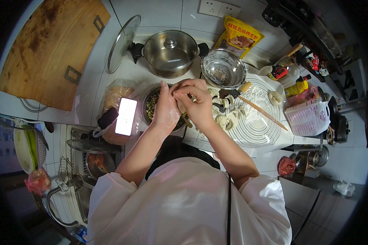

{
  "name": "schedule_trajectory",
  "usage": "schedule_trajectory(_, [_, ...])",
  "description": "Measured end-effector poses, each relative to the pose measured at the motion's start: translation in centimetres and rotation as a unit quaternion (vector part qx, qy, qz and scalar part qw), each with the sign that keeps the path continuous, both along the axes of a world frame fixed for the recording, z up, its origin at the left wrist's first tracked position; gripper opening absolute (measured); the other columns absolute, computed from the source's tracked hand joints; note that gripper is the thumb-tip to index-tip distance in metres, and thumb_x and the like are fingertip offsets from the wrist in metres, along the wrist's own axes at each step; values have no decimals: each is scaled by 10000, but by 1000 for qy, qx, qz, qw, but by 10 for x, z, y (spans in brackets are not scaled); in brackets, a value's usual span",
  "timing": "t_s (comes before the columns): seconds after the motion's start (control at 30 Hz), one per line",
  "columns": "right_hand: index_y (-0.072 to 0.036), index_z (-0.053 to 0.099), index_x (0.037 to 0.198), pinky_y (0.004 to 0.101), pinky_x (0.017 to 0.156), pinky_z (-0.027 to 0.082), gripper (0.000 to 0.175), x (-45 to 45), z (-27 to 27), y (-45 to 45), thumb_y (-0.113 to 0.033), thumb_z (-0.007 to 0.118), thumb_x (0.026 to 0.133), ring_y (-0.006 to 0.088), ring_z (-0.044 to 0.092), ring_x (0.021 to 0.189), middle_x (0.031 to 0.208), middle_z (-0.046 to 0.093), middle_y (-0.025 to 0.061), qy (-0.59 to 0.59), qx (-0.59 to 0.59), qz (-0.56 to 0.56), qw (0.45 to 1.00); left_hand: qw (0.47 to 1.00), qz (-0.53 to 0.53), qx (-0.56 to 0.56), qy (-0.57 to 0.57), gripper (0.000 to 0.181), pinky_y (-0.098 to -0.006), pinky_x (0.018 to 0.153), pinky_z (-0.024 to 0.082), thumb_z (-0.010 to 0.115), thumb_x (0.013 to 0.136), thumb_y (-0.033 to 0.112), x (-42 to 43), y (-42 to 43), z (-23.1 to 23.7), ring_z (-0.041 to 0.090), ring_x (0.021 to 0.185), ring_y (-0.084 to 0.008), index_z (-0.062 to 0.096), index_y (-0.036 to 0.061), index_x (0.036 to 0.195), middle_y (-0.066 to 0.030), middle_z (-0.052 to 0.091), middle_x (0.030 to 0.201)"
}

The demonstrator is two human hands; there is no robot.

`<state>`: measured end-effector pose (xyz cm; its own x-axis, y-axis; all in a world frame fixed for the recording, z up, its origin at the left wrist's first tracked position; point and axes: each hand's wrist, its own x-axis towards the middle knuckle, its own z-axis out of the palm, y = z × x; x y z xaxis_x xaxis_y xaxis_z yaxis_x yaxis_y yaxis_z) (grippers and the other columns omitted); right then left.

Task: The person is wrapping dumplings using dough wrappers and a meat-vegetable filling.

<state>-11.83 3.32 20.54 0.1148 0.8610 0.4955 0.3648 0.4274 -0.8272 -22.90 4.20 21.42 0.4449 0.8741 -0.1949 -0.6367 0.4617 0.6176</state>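
My left hand (168,108), dusted with flour, is raised with its palm turned inward over a bowl of chopped green and yellow filling (151,105). Fingers bent, my right hand (197,102) meets it from the right. Between them they pinch a dumpling wrapper (181,106), mostly hidden by the fingers. A spoon handle (187,122) leans out of the bowl below my hands. Folded dumplings (225,121) lie on the floured, ringed pastry mat (265,134) to the right. Across that mat rests a wooden rolling pin (263,113), with a dough scraper (244,88) near its upper end.
Behind my hands stand a lidded steel pot (170,65) and a floury steel bowl (223,69). A lit phone (126,116) leans against a plastic bag (118,93) on the left. One lump of dough (275,98) sits at the mat's right, near a white printed bag (306,118).
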Motion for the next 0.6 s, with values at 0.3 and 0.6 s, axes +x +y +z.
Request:
schedule_trajectory(0.3, [-47, 703, 799, 338, 824, 412, 94, -6, 8, -2, -76, 725, 712, 237, 528, 944, 905, 637, 54, -81, 46, -25, 995, 998, 32, -7, 47, 697, -341, 1028, 336, 167, 971, 562, 1, -1, -5, 448, 1211, -220, 375, -8, 1314, -120, 460, 1291])
schedule_trajectory(0.6, [-69, 699, 758, 353, 878, 377, 64, -2, -3, 2, -91, 723, 702, 249, 527, 963, 827, 656, 39, -13, 12, -5, 1000, 999, -16, -37, 0, 659, -343, 1052, 316, 154, 982, 532, 3, 0, -10, 413, 1254, -213, 331, 9, 1342, -117, 439, 1315])
